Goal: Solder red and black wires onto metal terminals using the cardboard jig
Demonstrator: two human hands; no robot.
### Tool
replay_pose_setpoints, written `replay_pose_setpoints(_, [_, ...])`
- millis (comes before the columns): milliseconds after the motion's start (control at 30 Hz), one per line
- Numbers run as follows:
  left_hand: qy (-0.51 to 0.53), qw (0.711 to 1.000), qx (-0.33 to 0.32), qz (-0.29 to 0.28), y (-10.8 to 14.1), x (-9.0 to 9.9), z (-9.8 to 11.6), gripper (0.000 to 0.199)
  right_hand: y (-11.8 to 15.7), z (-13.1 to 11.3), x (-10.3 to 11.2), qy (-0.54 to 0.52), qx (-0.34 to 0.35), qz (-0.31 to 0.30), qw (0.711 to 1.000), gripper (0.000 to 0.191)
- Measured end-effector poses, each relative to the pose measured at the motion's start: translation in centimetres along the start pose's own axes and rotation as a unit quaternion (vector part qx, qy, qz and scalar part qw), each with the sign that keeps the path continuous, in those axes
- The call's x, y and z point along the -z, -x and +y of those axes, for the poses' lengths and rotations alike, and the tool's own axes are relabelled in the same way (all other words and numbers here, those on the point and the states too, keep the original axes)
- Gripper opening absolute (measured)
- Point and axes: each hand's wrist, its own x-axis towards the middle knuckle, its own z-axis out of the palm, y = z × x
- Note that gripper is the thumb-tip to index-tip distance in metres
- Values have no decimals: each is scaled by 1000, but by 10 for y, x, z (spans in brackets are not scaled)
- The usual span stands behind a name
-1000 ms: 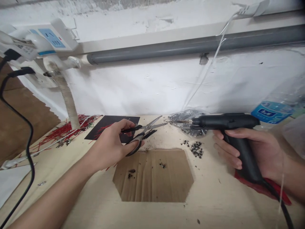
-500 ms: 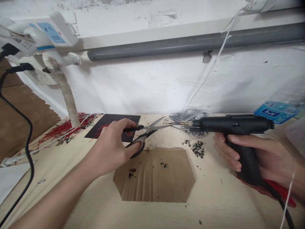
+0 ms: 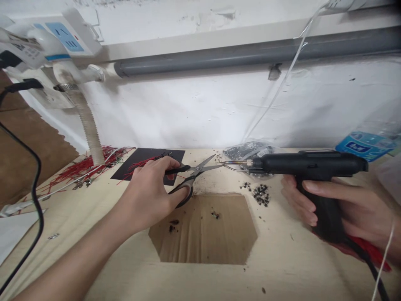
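My left hand (image 3: 153,194) holds black-handled scissors (image 3: 198,169) by their loops, with the blades parted and pointing right. One blade's tip is close to the metal tip of a black soldering gun (image 3: 300,163); whether they touch I cannot tell. My right hand (image 3: 344,200) is wrapped round the gun's grip. Below the scissors lies a brown cardboard piece (image 3: 225,238) with a few small dark parts on it. Behind my left hand is a black square sheet (image 3: 125,167) bearing red wires and small dark parts.
Red wires (image 3: 75,167) are heaped at the back left, near a ribbed hose (image 3: 87,125). A plastic bag of small parts (image 3: 247,149), loose black parts (image 3: 260,195) and a blue packet (image 3: 363,146) lie to the right. A black cable (image 3: 36,188) hangs at the left.
The view has shifted slightly. Both hands keep their grips, and the scissors are still parted beside the gun's tip. More of the red wires on the black sheet shows.
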Motion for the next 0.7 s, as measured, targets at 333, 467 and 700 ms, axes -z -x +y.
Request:
replay_pose_setpoints(333, [5, 999, 46, 0, 3, -4, 6, 41, 2, 4, 4, 31, 16, -7, 999, 33])
replay_pose_setpoints(467, [3, 997, 72, 2, 4, -5, 8, 40, 4, 3, 1, 47, 27, 1, 999, 36])
replay_pose_setpoints(700, [4, 992, 123, 18, -1, 0, 2, 51, 5, -1, -5, 71, 34, -5, 997, 30])
